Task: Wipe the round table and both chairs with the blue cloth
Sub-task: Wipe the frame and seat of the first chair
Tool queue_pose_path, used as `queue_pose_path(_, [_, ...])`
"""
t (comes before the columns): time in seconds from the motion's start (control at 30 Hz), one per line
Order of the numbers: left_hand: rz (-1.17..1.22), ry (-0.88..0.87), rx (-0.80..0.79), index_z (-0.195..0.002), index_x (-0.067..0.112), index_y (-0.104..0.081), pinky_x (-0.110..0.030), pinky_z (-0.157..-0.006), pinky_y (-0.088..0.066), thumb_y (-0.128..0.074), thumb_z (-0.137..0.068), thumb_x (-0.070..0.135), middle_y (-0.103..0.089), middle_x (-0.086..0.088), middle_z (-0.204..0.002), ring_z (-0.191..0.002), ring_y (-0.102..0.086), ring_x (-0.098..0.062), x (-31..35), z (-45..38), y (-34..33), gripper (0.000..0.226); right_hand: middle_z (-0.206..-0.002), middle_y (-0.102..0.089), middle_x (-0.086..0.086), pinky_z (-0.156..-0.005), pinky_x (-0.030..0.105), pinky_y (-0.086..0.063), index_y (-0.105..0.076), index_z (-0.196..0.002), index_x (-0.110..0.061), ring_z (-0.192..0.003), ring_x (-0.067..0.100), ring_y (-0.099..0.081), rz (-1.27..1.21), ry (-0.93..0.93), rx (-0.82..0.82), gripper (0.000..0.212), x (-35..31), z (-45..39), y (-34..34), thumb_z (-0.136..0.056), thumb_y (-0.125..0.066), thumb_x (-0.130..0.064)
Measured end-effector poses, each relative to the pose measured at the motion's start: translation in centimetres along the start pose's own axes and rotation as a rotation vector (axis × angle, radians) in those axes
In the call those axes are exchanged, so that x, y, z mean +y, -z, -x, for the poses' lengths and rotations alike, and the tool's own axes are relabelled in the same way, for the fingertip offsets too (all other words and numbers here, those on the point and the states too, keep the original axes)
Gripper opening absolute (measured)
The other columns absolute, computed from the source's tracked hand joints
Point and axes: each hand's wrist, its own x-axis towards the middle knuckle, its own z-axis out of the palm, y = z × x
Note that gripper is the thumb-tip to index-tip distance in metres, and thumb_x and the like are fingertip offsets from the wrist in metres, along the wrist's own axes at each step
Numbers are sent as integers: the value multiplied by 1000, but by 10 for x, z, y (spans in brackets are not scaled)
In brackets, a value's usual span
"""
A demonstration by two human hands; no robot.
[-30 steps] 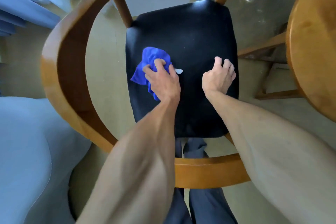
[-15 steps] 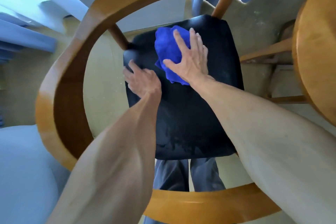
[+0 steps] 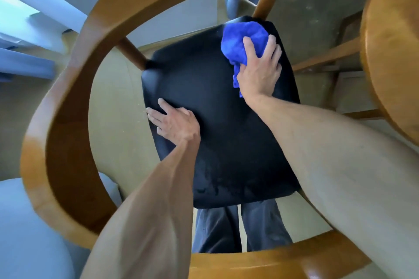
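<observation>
Blue cloth (image 3: 243, 41) is bunched under curled right hand (image 3: 258, 70) at far seat (image 3: 215, 124) corner; left hand (image 3: 174, 123) flat, fingers straight; even pressure should be kept, strokes overlapped toward the near edge.

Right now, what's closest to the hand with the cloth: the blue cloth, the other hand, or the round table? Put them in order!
From the right hand:
1. Blue cloth, gripped in it, at the seat's far corner.
2. Left hand, flat on the seat's left edge.
3. Round table, off to the right.
</observation>
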Motion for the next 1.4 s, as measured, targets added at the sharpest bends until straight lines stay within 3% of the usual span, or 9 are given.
queue_pose_path(0.1, [11, 17, 12, -147, 14, -28, -51, -105, -36, -40, -95, 19, -13, -21, -158, -146, -14, -34, 5, 0, -6, 53, -153, -26, 15, -92, 48, -46, -33, -145, -36, -135, 35, -32, 24, 31, -9, 58, 30, -31, 11, -92, -56, -28])
queue_pose_path(0.3, [6, 4, 17, -144, 17, -31, -48, -100, -39, -41, -95, 19, -15, -19, -156, -145, -16, -33, -1, -3, -2, 51, -142, -40, 8, -90, 40, -44, -47, -136, -35, -120, 31, -42, -216, -261, 47, 57, -1, -36, 8, -80, -54, -32])
queue_pose_path(0.43, [14, -36, -1, -139, 24, -39, -42, -89, -41, -40, -93, 10, -25, -11, -151, -137, -26, -29, -14, -6, 11, 48, -122, -48, 12, -76, 41, -46, -55, -124, -27, -106, 34, -46, -130, -95, 75, 51, -15, 9, 4, -74, -56, -37])
queue_pose_path(0.63, [110, -65, -59, -138, 20, -47, -36, -107, -33, -38, -89, 3, -26, -6, -155, -140, -30, -25, -27, -6, 25, 52, -120, -47, 14, -70, 39, -45, -54, -121, -23, -98, 33, -44, -66, 146, -70, 49, -41, 100, -18, -73, -59, -34])
queue_pose_path(0.83, [149, -88, -66, -125, 15, -56, -33, -86, -42, -38, -84, 1, -47, -3, -131, -118, -49, -26, -41, 30, 33, 46, -118, -41, 13, -61, 36, -44, -47, -118, -23, -98, 29, -41, 48, 305, -190, 45, -24, 107, -2, -76, -63, -23])
queue_pose_path(1.0, [218, -51, -76, -126, 16, -54, -29, -77, -37, -39, -86, 3, -52, -7, -122, -103, -55, -27, -50, 81, 46, 45, -119, -36, 15, -65, 34, -51, -40, -127, -25, -98, 29, -43, 171, 265, -420, 57, 6, 174, 11, -77, -64, -13])
queue_pose_path(1.17, [231, -108, -70, -135, 17, -48, -35, -83, -46, -38, -87, 3, -52, -9, -121, -99, -57, -29, -68, 134, 78, 52, -117, -52, 12, -70, 32, -46, -47, -124, -23, -102, 29, -56, 120, 67, -697, 51, 39, 217, 41, -79, -69, -28])
queue_pose_path(1.27, [257, -105, -11, -134, 17, -50, -31, -82, -42, -41, -86, 2, -55, -8, -124, -106, -58, -30, -85, 156, 108, 52, -104, -61, 4, -67, 31, -43, -53, -104, -22, -97, 28, -61, -170, -136, -633, 38, 47, 231, 74, -73, -70, -34])
queue_pose_path(1.4, [337, -54, 51, -133, 18, -50, -36, -92, -46, -41, -84, 5, -57, -7, -126, -108, -58, -30, -108, 180, 147, 51, -96, -61, 1, -64, 30, -42, -51, -104, -27, -85, 28, -60, -441, -216, -493, 37, 34, 240, 129, -72, -64, -39])
